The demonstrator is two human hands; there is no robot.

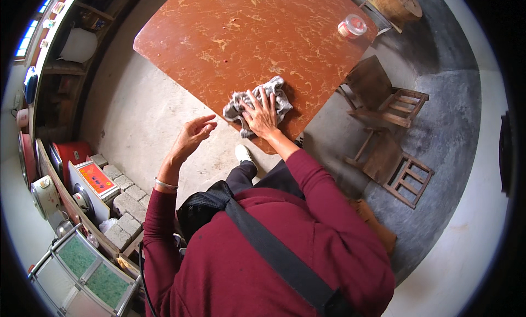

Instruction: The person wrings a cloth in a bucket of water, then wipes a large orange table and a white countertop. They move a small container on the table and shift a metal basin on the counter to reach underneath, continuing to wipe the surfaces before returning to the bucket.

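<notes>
My right hand presses a crumpled grey-and-white cloth onto the near corner of a reddish-brown marbled table. Its fingers are spread over the bunched fabric, and part of the cloth hangs over the table's edge. Off to the left, my left hand is held in the air beside the table, apart from the cloth. The fingers there are loosely bent with a gap from the thumb, and nothing shows between them.
A clear round tub stands at the table's right corner. Two wooden chairs are on the floor to the right. Grey bricks, a red-topped box and a shelf unit line the left side.
</notes>
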